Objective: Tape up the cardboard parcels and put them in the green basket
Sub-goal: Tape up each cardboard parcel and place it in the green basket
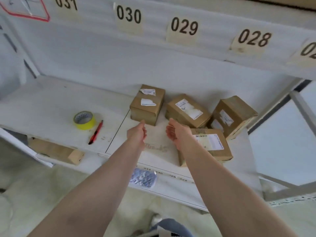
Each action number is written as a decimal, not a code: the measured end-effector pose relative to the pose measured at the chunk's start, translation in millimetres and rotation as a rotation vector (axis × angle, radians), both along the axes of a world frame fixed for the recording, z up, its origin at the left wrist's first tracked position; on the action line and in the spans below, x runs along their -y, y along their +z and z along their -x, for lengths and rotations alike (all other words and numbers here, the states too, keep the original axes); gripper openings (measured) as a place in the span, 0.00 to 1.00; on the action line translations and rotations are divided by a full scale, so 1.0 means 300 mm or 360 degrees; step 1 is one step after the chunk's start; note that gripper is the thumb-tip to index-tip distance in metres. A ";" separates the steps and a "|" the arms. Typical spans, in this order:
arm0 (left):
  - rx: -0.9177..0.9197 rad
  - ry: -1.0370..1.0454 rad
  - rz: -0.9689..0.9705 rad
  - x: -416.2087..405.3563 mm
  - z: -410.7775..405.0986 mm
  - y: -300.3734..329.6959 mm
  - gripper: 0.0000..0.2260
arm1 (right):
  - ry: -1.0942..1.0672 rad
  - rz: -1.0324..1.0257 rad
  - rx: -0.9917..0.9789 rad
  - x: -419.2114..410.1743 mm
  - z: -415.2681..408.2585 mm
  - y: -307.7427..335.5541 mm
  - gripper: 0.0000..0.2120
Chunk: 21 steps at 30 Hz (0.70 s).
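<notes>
Head view: left hand [137, 134] and right hand [175, 132], both relaxed and holding nothing, reach toward the nearest parcel [147, 104], left fingertips just beside it.

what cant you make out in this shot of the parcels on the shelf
Head view only:
- Green basket: not in frame.
- Labels on the parcels, such as the middle parcel: print too small and blurred to read.
- Nearest parcel: its left part hidden behind the right hand and forearm.
- Number tag at far right: cut off by the frame edge.
- Box under the shelf: mostly hidden by the shelf above.
</notes>
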<state>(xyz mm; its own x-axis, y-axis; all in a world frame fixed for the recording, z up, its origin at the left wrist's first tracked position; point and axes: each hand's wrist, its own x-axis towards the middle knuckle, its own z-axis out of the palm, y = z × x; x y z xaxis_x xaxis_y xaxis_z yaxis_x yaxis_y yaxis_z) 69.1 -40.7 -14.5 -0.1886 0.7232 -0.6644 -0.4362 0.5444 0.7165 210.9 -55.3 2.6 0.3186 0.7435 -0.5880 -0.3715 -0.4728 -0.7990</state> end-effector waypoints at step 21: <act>-0.0720 -0.1040 -0.0182 -0.542 0.260 -0.106 0.30 | -0.0018 0.0337 0.0344 -0.430 0.189 -0.187 0.20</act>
